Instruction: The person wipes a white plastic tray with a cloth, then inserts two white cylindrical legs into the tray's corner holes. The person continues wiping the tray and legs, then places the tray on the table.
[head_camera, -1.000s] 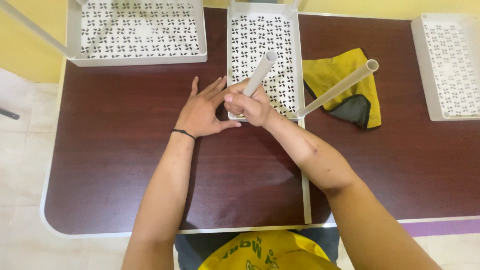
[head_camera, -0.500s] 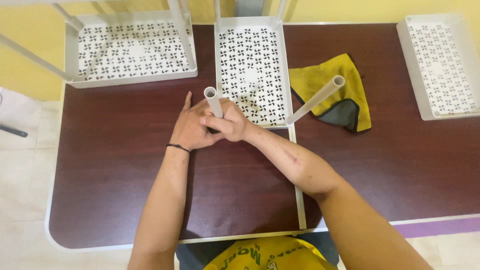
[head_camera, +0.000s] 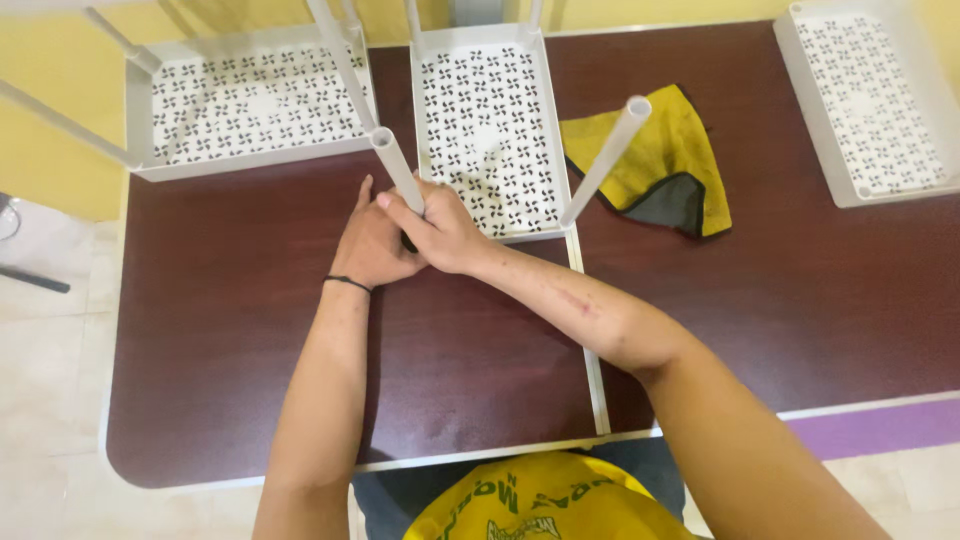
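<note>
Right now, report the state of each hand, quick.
Left hand: fingers extended, pressed against the right hand at the base of the white plastic tube; what it holds cannot be told.
Right hand: closed around that tube.

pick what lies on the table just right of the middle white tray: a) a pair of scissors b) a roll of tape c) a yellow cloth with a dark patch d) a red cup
c, a crumpled yellow cloth with a dark patch lies on the dark table right of the middle tray, behind an upright white tube.
</note>
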